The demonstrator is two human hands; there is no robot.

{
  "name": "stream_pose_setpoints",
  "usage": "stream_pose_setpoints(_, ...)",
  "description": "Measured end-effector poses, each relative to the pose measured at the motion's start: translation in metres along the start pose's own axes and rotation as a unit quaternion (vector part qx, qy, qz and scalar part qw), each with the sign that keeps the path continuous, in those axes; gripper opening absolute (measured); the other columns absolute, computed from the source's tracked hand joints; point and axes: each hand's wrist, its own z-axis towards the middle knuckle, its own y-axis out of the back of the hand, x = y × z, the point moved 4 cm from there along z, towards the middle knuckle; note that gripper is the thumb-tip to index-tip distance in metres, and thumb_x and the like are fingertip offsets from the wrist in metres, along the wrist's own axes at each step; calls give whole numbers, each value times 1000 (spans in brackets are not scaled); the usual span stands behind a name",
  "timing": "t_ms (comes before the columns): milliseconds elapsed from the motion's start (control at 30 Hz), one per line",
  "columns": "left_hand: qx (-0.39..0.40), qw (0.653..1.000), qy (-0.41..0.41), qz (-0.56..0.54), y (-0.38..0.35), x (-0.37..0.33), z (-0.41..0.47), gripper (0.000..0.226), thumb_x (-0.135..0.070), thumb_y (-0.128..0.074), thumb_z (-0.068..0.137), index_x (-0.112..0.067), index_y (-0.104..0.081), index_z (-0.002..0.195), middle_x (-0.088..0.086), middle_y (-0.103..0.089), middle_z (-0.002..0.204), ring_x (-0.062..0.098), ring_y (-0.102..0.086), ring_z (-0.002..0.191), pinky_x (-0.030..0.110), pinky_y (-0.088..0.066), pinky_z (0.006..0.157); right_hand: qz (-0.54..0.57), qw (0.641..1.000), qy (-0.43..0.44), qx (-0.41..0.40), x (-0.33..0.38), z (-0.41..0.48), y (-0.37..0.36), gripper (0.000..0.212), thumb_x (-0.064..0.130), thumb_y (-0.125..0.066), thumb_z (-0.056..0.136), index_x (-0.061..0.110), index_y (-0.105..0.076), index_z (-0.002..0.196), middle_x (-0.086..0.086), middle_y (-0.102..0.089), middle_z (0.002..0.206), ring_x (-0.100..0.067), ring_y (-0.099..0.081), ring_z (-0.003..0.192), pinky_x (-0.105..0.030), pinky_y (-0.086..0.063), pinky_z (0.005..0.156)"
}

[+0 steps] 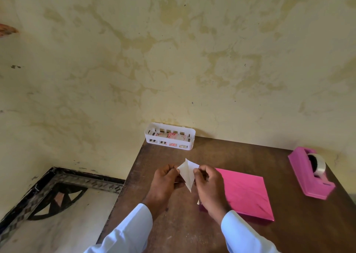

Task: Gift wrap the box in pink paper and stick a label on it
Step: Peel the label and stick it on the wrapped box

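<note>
A flat box wrapped in pink paper point(244, 193) lies on the brown table point(173, 224), right of centre. Above the table, just left of the box, both hands hold a small white label sheet point(187, 173) that is bent into two leaves. My left hand point(165, 181) pinches its left corner. My right hand point(209, 185) pinches its right edge and hides the box's near left corner.
A pink tape dispenser point(310, 173) with a clear roll stands at the right edge. A white slotted basket point(170, 136) with patterned rolls sits against the wall at the back left corner. The table's left edge drops to a patterned floor point(57, 210).
</note>
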Motion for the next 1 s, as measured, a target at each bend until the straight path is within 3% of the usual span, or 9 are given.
stream_pose_setpoints(200, -122, 991, 39, -40, 9, 9, 6, 12, -15, -51, 102, -6, -58, 104, 11, -68, 110, 25, -70, 98, 41, -61, 83, 51, 994, -70, -71, -17, 5, 10, 14, 18, -62, 94, 19, -67, 81, 2, -68, 79, -17, -67, 78, -46, -59, 73)
stream_pose_setpoints(300, -191, 981, 25, -10, 19, 8, 7, 8, -12, -57, 97, -6, -61, 100, 12, -68, 102, 23, -70, 92, 32, -62, 70, 69, 987, -95, -106, -24, 7, 17, 12, 16, -63, 93, 21, -67, 83, 0, -70, 81, -22, -68, 78, -51, -59, 73)
stream_pose_setpoints(433, -236, 969, -19, 71, 29, 2, 12, 5, -9, -58, 95, -14, -60, 96, 8, -65, 95, 20, -65, 83, 22, -49, 53, 60, 983, -104, -142, -27, 9, 30, 13, 12, -64, 91, 25, -64, 91, 2, -69, 88, -19, -68, 83, -51, -59, 74)
stream_pose_setpoints(567, -135, 958, -58, 244, 29, 9, 30, 12, -14, -46, 101, -22, -54, 97, 3, -61, 93, 18, -63, 77, 20, -46, 48, 43, 982, -90, -163, -23, 8, 42, 26, 8, -64, 91, 26, -59, 109, 9, -65, 84, -10, -65, 77, -43, -59, 71)
stream_pose_setpoints(667, -56, 932, -32, 358, 28, 28, 51, 24, -11, -41, 101, -25, -60, 95, 2, -61, 96, 17, -60, 78, 23, -48, 54, 4, 987, -70, -147, -24, 7, 47, 19, 7, -61, 93, 24, -66, 101, 8, -66, 91, -3, -61, 83, -37, -57, 75)
stream_pose_setpoints(833, 12, 922, 18, 386, 21, 55, 83, 32, -1, -44, 97, -25, -63, 86, 5, -59, 105, 22, -59, 90, 33, -55, 78, -29, 987, -72, -138, -33, 7, 53, 16, 6, -60, 94, 14, -74, 98, 12, -66, 88, -4, -62, 84, -30, -56, 77)
stream_pose_setpoints(1000, 31, 934, 38, 353, 11, 67, 107, 37, 6, -41, 95, -20, -66, 87, 6, -57, 104, 19, -56, 84, 27, -51, 69, -15, 986, -101, -132, -47, 6, 59, 16, 12, -59, 96, 20, -73, 94, 3, -73, 88, -15, -69, 84, -39, -61, 75)
